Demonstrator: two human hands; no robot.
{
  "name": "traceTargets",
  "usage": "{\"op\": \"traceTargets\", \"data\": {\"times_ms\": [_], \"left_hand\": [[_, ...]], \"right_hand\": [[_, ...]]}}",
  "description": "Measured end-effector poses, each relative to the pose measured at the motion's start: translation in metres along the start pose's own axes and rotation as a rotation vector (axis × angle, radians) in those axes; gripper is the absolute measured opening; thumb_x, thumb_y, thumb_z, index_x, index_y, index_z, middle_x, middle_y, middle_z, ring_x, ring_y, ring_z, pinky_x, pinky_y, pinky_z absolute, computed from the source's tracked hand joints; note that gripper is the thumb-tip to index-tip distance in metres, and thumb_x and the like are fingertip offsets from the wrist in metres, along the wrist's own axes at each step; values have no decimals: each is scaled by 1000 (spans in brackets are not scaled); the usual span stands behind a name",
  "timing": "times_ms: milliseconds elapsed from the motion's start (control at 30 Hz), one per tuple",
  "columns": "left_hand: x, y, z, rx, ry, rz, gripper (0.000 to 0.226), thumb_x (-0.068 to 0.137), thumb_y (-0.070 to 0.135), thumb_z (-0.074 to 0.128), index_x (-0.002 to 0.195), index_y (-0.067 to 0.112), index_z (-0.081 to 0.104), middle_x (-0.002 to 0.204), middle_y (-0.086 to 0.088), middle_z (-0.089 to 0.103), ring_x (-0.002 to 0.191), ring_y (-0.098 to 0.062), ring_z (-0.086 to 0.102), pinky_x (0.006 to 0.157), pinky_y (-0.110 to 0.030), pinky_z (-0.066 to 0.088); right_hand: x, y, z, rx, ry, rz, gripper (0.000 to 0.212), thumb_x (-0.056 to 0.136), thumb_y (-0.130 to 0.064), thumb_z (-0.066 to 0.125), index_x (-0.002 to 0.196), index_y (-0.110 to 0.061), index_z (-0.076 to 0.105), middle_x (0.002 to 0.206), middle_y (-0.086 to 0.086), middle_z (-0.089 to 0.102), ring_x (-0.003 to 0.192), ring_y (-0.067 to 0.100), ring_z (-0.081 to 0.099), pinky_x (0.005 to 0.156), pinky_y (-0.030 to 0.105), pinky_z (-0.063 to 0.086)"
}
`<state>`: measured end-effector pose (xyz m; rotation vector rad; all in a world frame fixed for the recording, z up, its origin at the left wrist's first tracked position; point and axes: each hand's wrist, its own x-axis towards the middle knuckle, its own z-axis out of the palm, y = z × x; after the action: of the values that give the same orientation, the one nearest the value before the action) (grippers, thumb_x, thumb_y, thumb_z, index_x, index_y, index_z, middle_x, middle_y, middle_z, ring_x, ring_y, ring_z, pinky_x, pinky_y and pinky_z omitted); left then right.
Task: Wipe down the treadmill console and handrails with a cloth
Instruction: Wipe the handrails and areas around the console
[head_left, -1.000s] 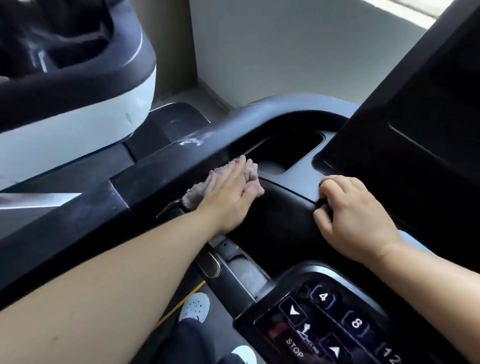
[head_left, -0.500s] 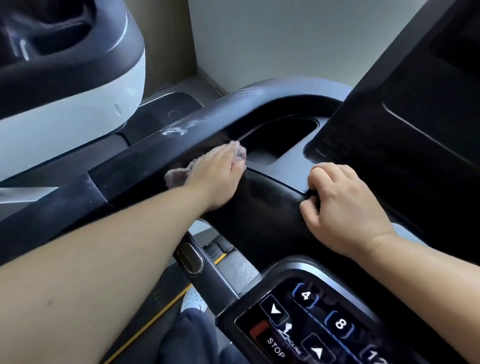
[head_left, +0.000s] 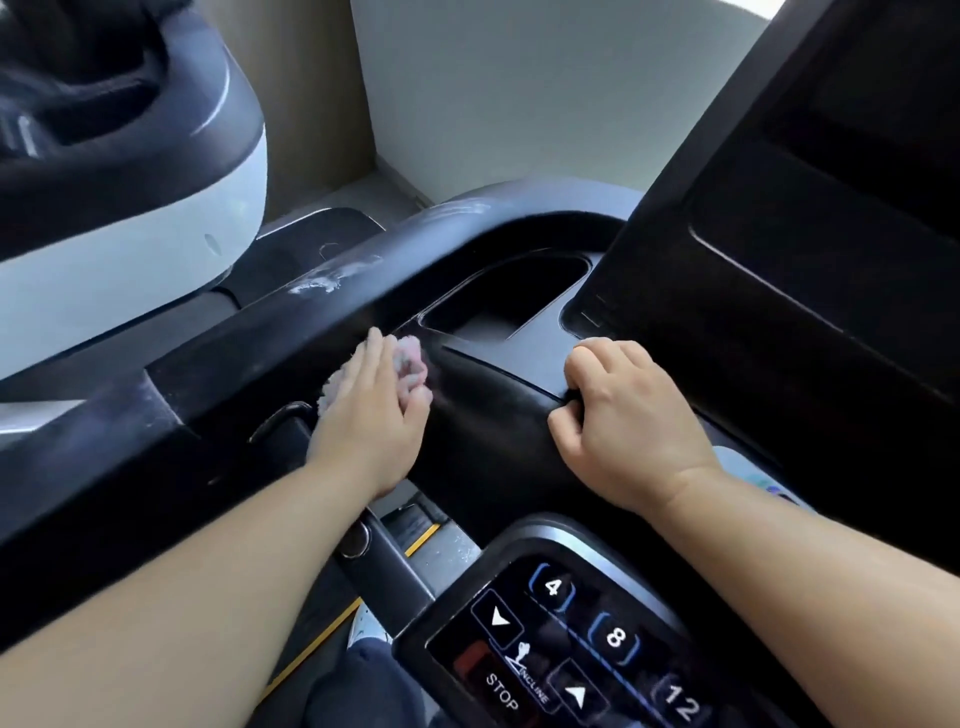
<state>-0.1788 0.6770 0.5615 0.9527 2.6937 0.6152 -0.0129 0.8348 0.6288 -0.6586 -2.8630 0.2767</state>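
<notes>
Your left hand (head_left: 371, 415) pressed the cloth (head_left: 408, 358) onto the treadmill console (head_left: 493, 395) while your right hand (head_left: 631, 421) gripped its ledge.

Your left fingers lay straight and close together over the bunched pinkish-white cloth, which showed past your fingertips and at the hand's left side. It sat on the black console face where the face met the left handrail (head_left: 234, 353), just below the open storage recess (head_left: 509, 296). Your right hand was curled into a loose fist, with the fingertips tucked over the raised edge of the console to the right of the recess, well apart from the cloth. A whitish smear (head_left: 317, 283) marked the top of the handrail above your left hand. The button panel (head_left: 571, 639), with STOP, INCLINE, 4, 8 and 12, lay nearest you. A white-and-black neighbouring machine (head_left: 130, 260) stood at upper left.
</notes>
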Motion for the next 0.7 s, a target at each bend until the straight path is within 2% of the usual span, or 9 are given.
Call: {"op": "traceTargets", "data": {"times_ms": [167, 233, 300, 367, 467, 533, 600, 633, 700], "left_hand": [[-2, -15, -8, 307, -37, 35, 70, 88, 18, 56, 143, 10, 14, 149, -3, 20, 136, -20, 21, 109, -29, 29], [7, -11, -17, 346, -12, 10, 62, 85, 9, 55, 141, 18, 30, 140, 3, 32, 125, -20, 31, 94, -31, 44], [15, -2, -31, 279, -14, 12, 42, 85, 4, 50, 122, 22, 54, 124, 2, 46, 113, -25, 39, 84, -35, 45], [27, 15, -43, 106, 85, 142, 27, 82, 5, 51, 100, 19, 65, 110, -1, 55, 104, -31, 46, 87, -36, 43], [55, 45, -59, -95, 220, 338, 12, 79, 15, 57, 88, 15, 65, 102, -4, 60, 94, -30, 55, 85, -37, 46], [69, 49, -58, -54, 130, 315, 12, 85, 21, 54, 75, 19, 58, 97, -5, 60, 94, -30, 56, 81, -39, 47], [64, 31, -42, 86, -17, 289, 16, 85, 12, 47, 87, 17, 62, 114, -8, 58, 115, -31, 50, 95, -42, 42], [56, 20, -34, 110, -41, 306, 32, 82, 5, 46, 107, 14, 63, 132, -9, 51, 129, -29, 42, 106, -39, 34], [37, -1, -28, 124, -43, 369, 65, 78, -1, 50, 141, 14, 43, 155, -4, 27, 144, -20, 21, 117, -23, 11]], "right_hand": [[1, 0, -2, 15, 8, -8, 14, 75, -23, 49, 73, -14, 38, 81, 2, 48, 81, 26, 43, 71, 41, 44], [1, 0, -1, 21, 22, -13, 13, 73, -25, 43, 72, -14, 37, 79, 2, 47, 79, 26, 43, 69, 42, 44], [0, 0, 0, 18, 39, -20, 13, 72, -27, 40, 72, -15, 36, 77, 2, 47, 77, 27, 43, 66, 41, 44], [1, 1, 1, 8, 45, -20, 13, 72, -28, 40, 72, -15, 35, 77, 2, 47, 76, 26, 43, 65, 39, 43], [1, 0, 1, 2, 31, -11, 13, 72, -27, 42, 73, -15, 37, 78, 1, 47, 76, 25, 42, 65, 39, 43], [1, 0, 0, -6, 21, -1, 13, 73, -26, 44, 73, -15, 37, 79, 0, 48, 77, 24, 42, 66, 39, 42], [1, 0, -1, -12, 13, 6, 13, 73, -27, 43, 74, -15, 39, 81, 0, 49, 78, 24, 43, 67, 38, 42], [1, 0, -1, -16, 9, 11, 13, 73, -27, 42, 74, -14, 40, 81, 0, 50, 78, 24, 43, 67, 38, 42], [2, 0, -2, -15, 6, 24, 14, 73, -27, 43, 75, -13, 44, 82, 0, 51, 80, 24, 44, 69, 38, 43]]}}
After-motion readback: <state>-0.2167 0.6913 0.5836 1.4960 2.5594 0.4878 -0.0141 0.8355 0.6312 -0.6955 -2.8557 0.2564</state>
